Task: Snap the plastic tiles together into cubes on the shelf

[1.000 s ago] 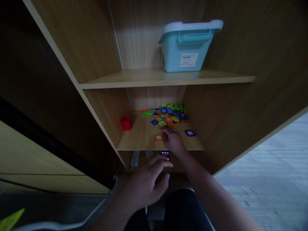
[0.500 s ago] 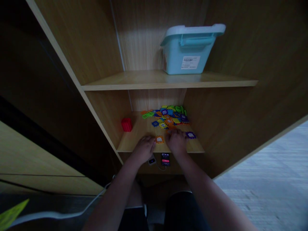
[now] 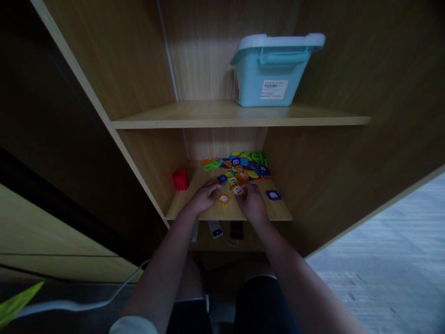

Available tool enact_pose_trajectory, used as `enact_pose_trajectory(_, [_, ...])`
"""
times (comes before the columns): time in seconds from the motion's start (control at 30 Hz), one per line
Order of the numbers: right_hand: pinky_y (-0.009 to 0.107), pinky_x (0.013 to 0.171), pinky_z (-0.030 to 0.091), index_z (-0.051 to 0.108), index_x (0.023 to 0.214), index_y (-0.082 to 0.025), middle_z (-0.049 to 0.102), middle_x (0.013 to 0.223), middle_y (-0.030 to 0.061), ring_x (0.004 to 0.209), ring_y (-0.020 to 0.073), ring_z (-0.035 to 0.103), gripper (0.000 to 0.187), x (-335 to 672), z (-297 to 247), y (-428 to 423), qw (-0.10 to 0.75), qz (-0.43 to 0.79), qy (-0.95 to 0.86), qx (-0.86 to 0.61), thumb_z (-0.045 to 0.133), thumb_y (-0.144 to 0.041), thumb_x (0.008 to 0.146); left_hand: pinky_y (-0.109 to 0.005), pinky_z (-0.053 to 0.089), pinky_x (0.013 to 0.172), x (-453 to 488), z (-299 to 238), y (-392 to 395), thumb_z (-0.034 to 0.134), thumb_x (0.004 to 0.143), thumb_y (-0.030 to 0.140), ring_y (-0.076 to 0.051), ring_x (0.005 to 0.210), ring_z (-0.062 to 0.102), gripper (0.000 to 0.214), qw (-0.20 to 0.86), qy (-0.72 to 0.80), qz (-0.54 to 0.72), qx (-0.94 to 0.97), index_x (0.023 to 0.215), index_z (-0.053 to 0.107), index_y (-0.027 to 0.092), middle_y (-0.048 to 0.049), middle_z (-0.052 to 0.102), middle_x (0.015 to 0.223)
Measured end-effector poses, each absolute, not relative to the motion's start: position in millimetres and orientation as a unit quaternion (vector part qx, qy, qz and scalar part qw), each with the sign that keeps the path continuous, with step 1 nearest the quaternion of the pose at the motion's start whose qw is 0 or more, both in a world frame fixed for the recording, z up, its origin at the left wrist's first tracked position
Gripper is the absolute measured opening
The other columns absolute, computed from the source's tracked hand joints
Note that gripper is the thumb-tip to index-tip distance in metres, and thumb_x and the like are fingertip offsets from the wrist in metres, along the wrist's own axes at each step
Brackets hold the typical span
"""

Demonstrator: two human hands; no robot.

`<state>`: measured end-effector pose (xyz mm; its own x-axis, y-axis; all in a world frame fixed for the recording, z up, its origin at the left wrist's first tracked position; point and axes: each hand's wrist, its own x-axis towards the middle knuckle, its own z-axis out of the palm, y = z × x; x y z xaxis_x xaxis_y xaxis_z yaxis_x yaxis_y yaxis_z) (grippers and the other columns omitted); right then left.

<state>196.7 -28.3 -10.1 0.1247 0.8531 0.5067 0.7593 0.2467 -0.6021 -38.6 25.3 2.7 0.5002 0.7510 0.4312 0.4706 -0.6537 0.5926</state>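
My right hand (image 3: 253,202) pinches an orange plastic building tile (image 3: 238,190) with a white window pattern and toothed edges, holding it over the lower shelf. Just left of it, a second orange tile (image 3: 223,199) lies flat on the wood. Beside that tile is my left hand (image 3: 204,196), its fingers apart and nothing visible in them. To the right of my right hand lies a purple tile (image 3: 273,195). Behind both hands spreads a pile of colourful toothed tiles (image 3: 242,162) in blue, yellow, orange and green.
A red ridged block (image 3: 180,180) stands at the lower shelf's left side. On the upper shelf (image 3: 194,113) sits a light-blue lidded bin (image 3: 267,69). Below the lower shelf's front edge are a phone (image 3: 236,230) and a white device (image 3: 215,229) with a cable.
My right hand has lifted an orange tile from near the pile. My left hand has drawn slightly left and away from the other orange tile. The phone's screen has gone dark.
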Motion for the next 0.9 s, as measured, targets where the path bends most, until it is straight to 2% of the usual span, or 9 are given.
enact_pose_trajectory(0.17, [0.037, 0.084, 0.058, 0.064, 0.111, -0.020, 0.072, 0.109, 0.0119, 0.086, 0.0232, 0.069, 0.027, 203.0, -12.3, -25.5, 0.495, 0.104, -0.645, -0.573, 0.066, -0.026, 0.085, -0.035, 0.055, 0.097, -37.9, -0.2, 18.6, 0.063, 0.100, 0.027, -0.020, 0.102, 0.068, 0.017, 0.182, 0.341, 0.310, 0.869, 0.099, 0.079, 0.023, -0.0062, 0.074, 0.103])
enact_pose_trajectory(0.3, [0.034, 0.077, 0.058, 0.062, 0.116, -0.022, 0.075, 0.101, 0.0065, 0.081, 0.0217, 0.072, 0.034, 204.6, -13.3, -18.4, 0.509, 0.150, -0.621, -0.577, 0.069, -0.033, 0.085, -0.037, 0.054, 0.100, -36.2, -4.3, 22.6, 0.060, 0.102, 0.026, -0.020, 0.103, 0.068, 0.021, 0.144, 0.369, 0.325, 0.859, 0.100, 0.080, 0.023, -0.0063, 0.075, 0.104])
enact_pose_trajectory(0.37, [0.033, 0.079, 0.058, 0.063, 0.116, -0.022, 0.076, 0.099, 0.0056, 0.082, 0.0210, 0.072, 0.030, 203.3, -10.8, -11.9, 0.483, 0.146, -0.651, -0.567, 0.067, -0.030, 0.088, -0.037, 0.055, 0.100, -36.0, -5.1, 23.9, 0.060, 0.101, 0.025, -0.020, 0.101, 0.068, 0.020, 0.124, 0.387, 0.333, 0.851, 0.100, 0.080, 0.023, -0.0065, 0.074, 0.102])
enact_pose_trajectory(0.47, [0.034, 0.090, 0.056, 0.067, 0.107, -0.022, 0.076, 0.104, 0.0069, 0.092, 0.0206, 0.072, 0.017, 198.9, -3.5, -1.3, 0.395, 0.099, -0.758, -0.510, 0.059, -0.019, 0.092, -0.039, 0.054, 0.101, -36.7, -5.4, 23.9, 0.058, 0.098, 0.018, -0.021, 0.102, 0.068, 0.021, 0.096, 0.413, 0.336, 0.841, 0.101, 0.079, 0.022, -0.0068, 0.074, 0.103])
enact_pose_trajectory(0.57, [0.036, 0.096, 0.054, 0.069, 0.109, -0.021, 0.075, 0.111, 0.0086, 0.102, 0.0221, 0.070, 0.015, 194.9, 2.7, 5.9, 0.335, 0.076, -0.832, -0.436, 0.063, -0.022, 0.095, -0.040, 0.054, 0.103, -38.7, -6.4, 24.1, 0.051, 0.098, 0.012, -0.023, 0.106, 0.067, 0.028, 0.081, 0.450, 0.354, 0.816, 0.106, 0.076, 0.021, -0.0078, 0.074, 0.108])
enact_pose_trajectory(0.7, [0.042, 0.106, 0.051, 0.070, 0.120, -0.023, 0.074, 0.122, 0.0097, 0.116, 0.0262, 0.066, 0.026, 196.5, 4.0, 7.2, 0.342, 0.059, -0.830, -0.436, 0.070, -0.035, 0.097, -0.043, 0.053, 0.107, -41.8, -7.0, 26.7, 0.053, 0.097, 0.011, -0.026, 0.113, 0.068, 0.026, 0.077, 0.499, 0.371, 0.779, 0.110, 0.074, 0.018, -0.0105, 0.076, 0.114])
enact_pose_trajectory(0.8, [0.042, 0.108, 0.048, 0.072, 0.116, -0.024, 0.076, 0.119, 0.0081, 0.117, 0.0267, 0.066, 0.024, 200.1, 1.7, 6.9, 0.358, 0.032, -0.809, -0.465, 0.071, -0.038, 0.097, -0.044, 0.052, 0.108, -42.6, -5.2, 28.1, 0.053, 0.094, 0.007, -0.027, 0.112, 0.069, 0.028, 0.084, 0.531, 0.352, 0.767, 0.106, 0.076, 0.016, -0.0123, 0.077, 0.114])
enact_pose_trajectory(0.9, [0.040, 0.108, 0.047, 0.073, 0.113, -0.024, 0.077, 0.118, 0.0061, 0.116, 0.0251, 0.066, 0.021, 200.9, -0.9, 8.1, 0.321, 0.027, -0.825, -0.465, 0.072, -0.035, 0.096, -0.043, 0.053, 0.106, -42.2, -3.1, 27.1, 0.056, 0.092, 0.007, -0.027, 0.107, 0.070, 0.027, 0.086, 0.540, 0.330, 0.770, 0.099, 0.079, 0.018, -0.0108, 0.078, 0.108])
